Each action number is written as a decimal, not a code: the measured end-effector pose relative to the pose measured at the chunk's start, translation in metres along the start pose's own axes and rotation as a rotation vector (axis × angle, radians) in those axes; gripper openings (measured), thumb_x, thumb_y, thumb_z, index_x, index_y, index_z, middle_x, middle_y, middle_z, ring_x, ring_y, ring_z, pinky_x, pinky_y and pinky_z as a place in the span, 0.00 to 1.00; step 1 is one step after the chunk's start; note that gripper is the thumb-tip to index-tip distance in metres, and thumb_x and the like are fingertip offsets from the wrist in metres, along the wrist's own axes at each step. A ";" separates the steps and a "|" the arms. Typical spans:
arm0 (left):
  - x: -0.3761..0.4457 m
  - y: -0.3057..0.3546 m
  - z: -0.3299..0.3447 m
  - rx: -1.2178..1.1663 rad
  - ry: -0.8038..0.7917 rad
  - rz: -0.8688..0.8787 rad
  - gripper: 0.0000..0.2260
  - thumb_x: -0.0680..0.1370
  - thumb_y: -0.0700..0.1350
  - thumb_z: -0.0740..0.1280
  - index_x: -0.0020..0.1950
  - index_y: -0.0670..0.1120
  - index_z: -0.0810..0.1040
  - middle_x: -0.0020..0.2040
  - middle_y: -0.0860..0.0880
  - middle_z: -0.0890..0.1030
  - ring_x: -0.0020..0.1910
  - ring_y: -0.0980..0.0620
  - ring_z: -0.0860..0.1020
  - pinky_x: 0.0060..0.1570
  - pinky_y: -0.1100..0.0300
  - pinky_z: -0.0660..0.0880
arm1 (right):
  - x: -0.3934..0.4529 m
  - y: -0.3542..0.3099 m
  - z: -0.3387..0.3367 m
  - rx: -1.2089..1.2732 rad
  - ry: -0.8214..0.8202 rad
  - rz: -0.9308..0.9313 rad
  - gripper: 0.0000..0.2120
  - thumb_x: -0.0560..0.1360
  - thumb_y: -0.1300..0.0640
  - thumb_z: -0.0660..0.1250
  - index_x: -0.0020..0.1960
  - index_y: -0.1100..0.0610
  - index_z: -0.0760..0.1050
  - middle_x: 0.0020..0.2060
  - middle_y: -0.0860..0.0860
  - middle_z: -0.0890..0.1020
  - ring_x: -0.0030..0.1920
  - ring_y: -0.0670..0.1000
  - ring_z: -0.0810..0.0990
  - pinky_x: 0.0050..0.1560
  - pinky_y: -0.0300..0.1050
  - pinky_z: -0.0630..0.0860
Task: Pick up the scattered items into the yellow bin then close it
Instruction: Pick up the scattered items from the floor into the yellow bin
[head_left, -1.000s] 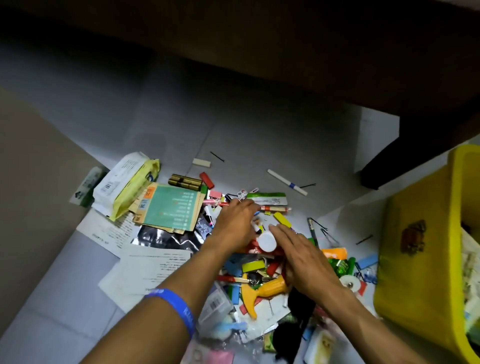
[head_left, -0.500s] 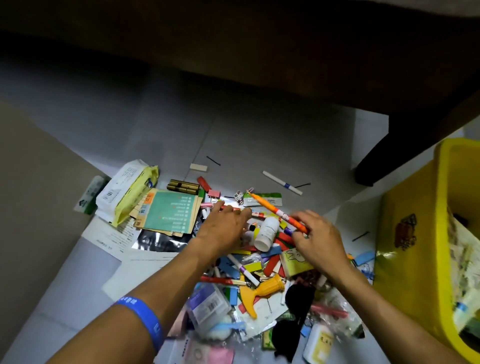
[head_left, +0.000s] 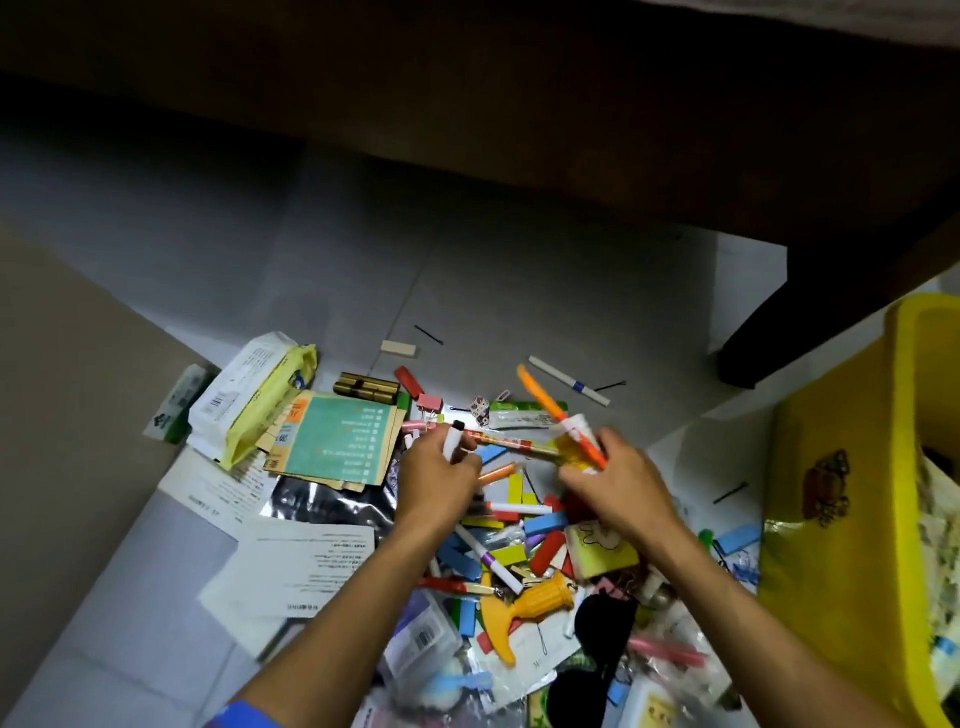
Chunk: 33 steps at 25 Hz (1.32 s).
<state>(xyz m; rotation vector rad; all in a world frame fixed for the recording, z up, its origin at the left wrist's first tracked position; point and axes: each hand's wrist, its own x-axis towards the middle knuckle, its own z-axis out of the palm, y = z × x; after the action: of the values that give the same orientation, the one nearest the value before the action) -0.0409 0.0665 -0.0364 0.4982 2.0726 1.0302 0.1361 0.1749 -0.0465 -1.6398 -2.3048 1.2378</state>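
A pale grey tiled floor (head_left: 332, 249) runs from near to far, brightest at centre. Dark wooden furniture (head_left: 519, 93) spans the far side in deep shadow, one dark leg (head_left: 769, 332) planted at far right. A tan surface (head_left: 62, 374) fills the left

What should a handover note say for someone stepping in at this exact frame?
Left hand: grip closed on a white marker with a black cap.
Right hand: grip closed on an orange pen together with a small white bottle.
Yellow bin: open at the right, already holding some items; no lid in view.
Done: a handful gathered, nothing from this handful dropped in yet.
Left: carry both handfuls to the bin, then clear the pile, the teal booklet, the wipes pack, the loose papers, and close the bin.
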 end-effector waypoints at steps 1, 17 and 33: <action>0.006 -0.001 0.007 0.226 -0.022 0.104 0.04 0.75 0.39 0.69 0.47 0.48 0.78 0.46 0.47 0.81 0.40 0.49 0.83 0.37 0.56 0.80 | 0.002 0.003 -0.008 0.078 0.015 0.090 0.19 0.62 0.37 0.67 0.46 0.47 0.72 0.37 0.47 0.81 0.37 0.50 0.82 0.37 0.50 0.80; 0.024 0.036 -0.028 0.584 -0.038 0.671 0.05 0.79 0.47 0.62 0.44 0.47 0.73 0.41 0.50 0.74 0.44 0.50 0.68 0.40 0.51 0.70 | 0.101 -0.013 0.014 -0.399 0.037 -0.016 0.13 0.68 0.50 0.72 0.50 0.52 0.76 0.47 0.52 0.79 0.45 0.57 0.80 0.40 0.44 0.71; -0.056 -0.045 0.024 0.331 0.129 -0.374 0.11 0.70 0.55 0.73 0.42 0.47 0.80 0.38 0.51 0.82 0.40 0.46 0.81 0.34 0.57 0.72 | 0.005 -0.027 0.061 -0.320 -0.222 -0.109 0.14 0.65 0.47 0.74 0.46 0.51 0.75 0.39 0.49 0.81 0.39 0.53 0.80 0.40 0.45 0.79</action>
<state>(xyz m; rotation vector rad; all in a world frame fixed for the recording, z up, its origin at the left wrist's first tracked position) 0.0130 0.0172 -0.0561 0.1928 2.3506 0.5157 0.0853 0.1410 -0.0727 -1.4972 -2.8126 1.1262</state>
